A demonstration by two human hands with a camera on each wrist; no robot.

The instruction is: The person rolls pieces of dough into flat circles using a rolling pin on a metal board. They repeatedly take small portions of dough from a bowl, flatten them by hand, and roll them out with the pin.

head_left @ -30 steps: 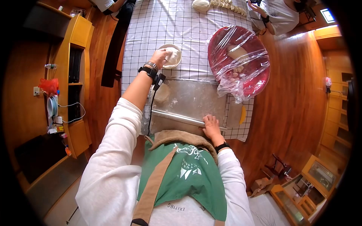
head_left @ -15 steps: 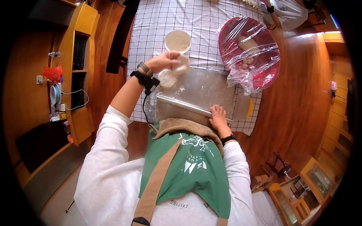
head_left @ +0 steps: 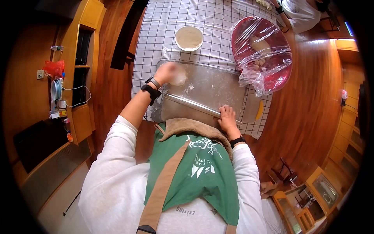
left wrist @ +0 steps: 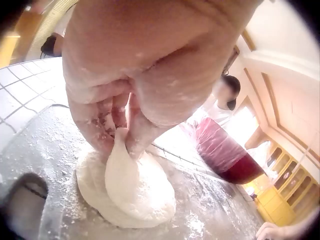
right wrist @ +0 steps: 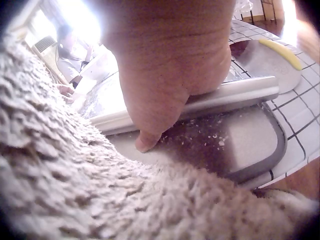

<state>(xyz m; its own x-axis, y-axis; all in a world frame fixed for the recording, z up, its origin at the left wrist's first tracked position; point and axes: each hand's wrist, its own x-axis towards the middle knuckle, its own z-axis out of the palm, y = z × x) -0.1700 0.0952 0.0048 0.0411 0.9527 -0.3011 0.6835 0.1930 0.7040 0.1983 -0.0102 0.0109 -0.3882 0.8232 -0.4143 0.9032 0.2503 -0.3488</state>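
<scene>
My left hand [head_left: 166, 73] pinches the edge of a thin, floury dough wrapper [left wrist: 122, 177] between thumb and fingers. The wrapper hangs down over a small pile of round dough wrappers [left wrist: 92, 187] at the left of the metal board [head_left: 210, 85]. In the head view this hand is blurred and partly covers the pile [head_left: 180, 80]. At the board's near right, my right hand [head_left: 228, 118] grips a metal rolling pin [head_left: 191, 103] by its right part, fingers over the top. The right wrist view shows its thumb on the near side of the pin [right wrist: 245, 95].
A white bowl [head_left: 177, 39] of flour stands beyond the board. To the right is a red basin [head_left: 286, 50] under plastic wrap, with dough inside. A scraper with a yellow edge [head_left: 259, 110] lies right of the board. Another person [head_left: 302, 13] is at the far right.
My left hand has come from the flour bowl back toward me, carrying the dough wrapper down onto the pile on the board. The right hand has stayed on the rolling pin.
</scene>
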